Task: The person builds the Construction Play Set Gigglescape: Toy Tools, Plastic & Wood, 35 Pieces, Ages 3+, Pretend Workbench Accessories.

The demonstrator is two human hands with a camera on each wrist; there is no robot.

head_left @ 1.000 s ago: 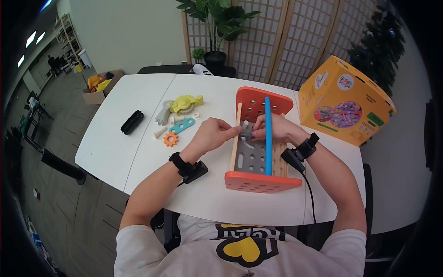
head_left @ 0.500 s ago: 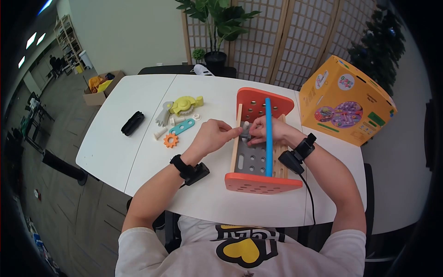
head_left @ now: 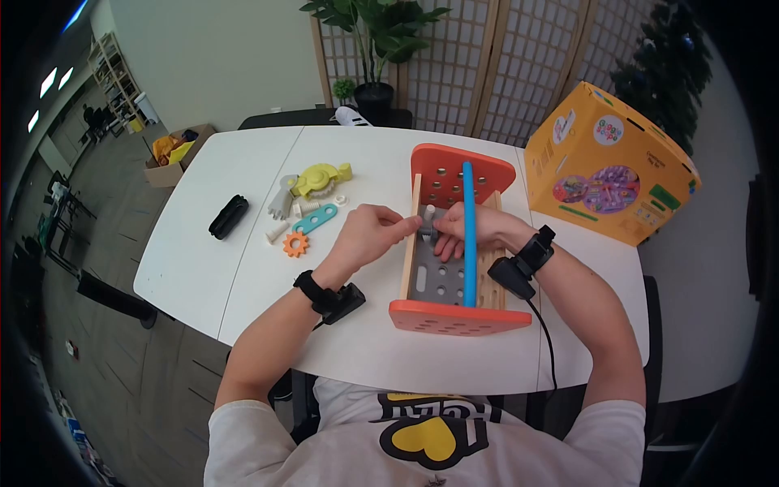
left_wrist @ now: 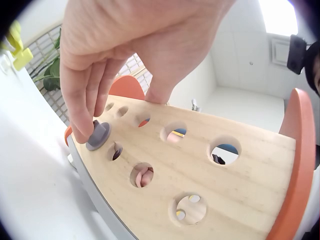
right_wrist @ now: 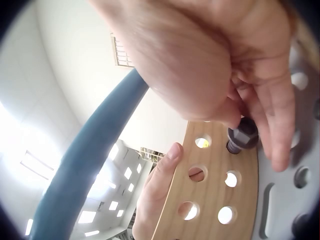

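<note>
A toy workbench frame with orange ends (head_left: 462, 317), wooden side panels (left_wrist: 165, 160) and a grey perforated board (head_left: 442, 272) stands before me. A dark hex-head bolt (right_wrist: 243, 134) has its threaded shank in a hole of the left panel. From inside, under the blue bar (head_left: 469, 243), my right hand (head_left: 489, 227) pinches the bolt head between thumb and finger, other fingers extended. On the panel's outer face, my left hand (head_left: 365, 241) holds a grey flanged nut (left_wrist: 98, 136) with its fingertips, its thumb resting on the panel's top edge. A pale peg (head_left: 429, 211) stands beside the hands.
Left of the frame lie a yellow toy saw (head_left: 320, 180), a teal strip (head_left: 315, 219), an orange gear (head_left: 295, 243), a pale bolt (head_left: 277, 233) and a small white nut (head_left: 341, 200). A black case (head_left: 229, 217) lies farther left. A large yellow box (head_left: 613, 162) stands back right.
My right fingers have shifted at the bolt and now extend farther down over the grey board. My left hand stays at the panel. The head view has shifted slightly.
</note>
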